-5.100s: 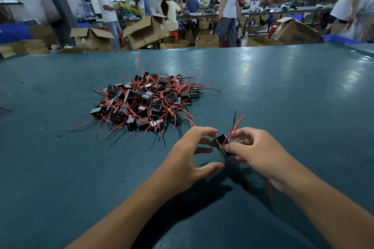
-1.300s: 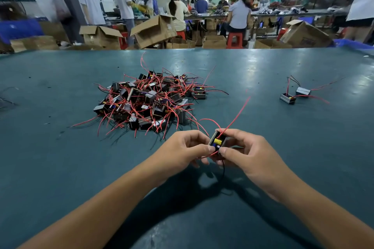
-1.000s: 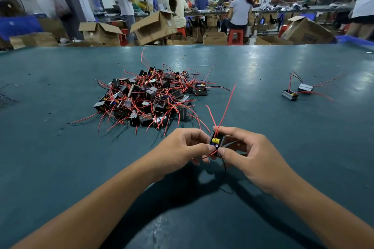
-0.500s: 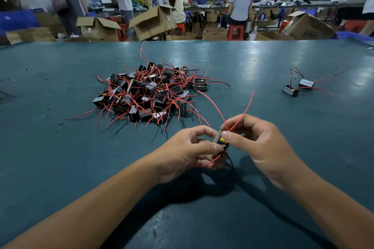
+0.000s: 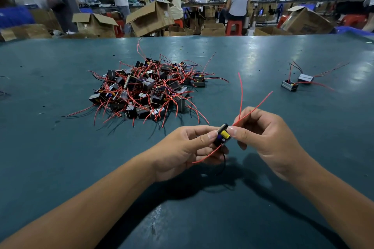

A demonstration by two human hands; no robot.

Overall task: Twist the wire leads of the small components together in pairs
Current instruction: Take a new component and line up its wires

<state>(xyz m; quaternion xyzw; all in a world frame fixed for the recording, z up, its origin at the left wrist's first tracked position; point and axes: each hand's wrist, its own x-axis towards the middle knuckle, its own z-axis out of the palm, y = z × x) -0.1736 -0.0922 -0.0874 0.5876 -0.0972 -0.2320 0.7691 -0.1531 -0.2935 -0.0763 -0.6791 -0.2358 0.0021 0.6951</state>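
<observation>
A small black component (image 5: 223,134) with a yellow part on its face sits between both hands, just above the teal table. My left hand (image 5: 185,150) pinches it from the left, thumb on its edge. My right hand (image 5: 265,139) pinches its right side, and two red leads (image 5: 240,95) rise through those fingers, spreading apart upward. A third red lead and a black one hang below the component. A heap of like components (image 5: 145,89) with red and black leads lies further back on the left.
Two separate components (image 5: 297,82) with their leads lie at the right of the teal table (image 5: 60,157). Beyond the far edge stand open cardboard boxes (image 5: 149,18), red stools, and several people at other benches.
The component has been turned so its yellow part faces up. The two red leads now stand more upright through my right fingers. Both hands have stayed in the same spot.
</observation>
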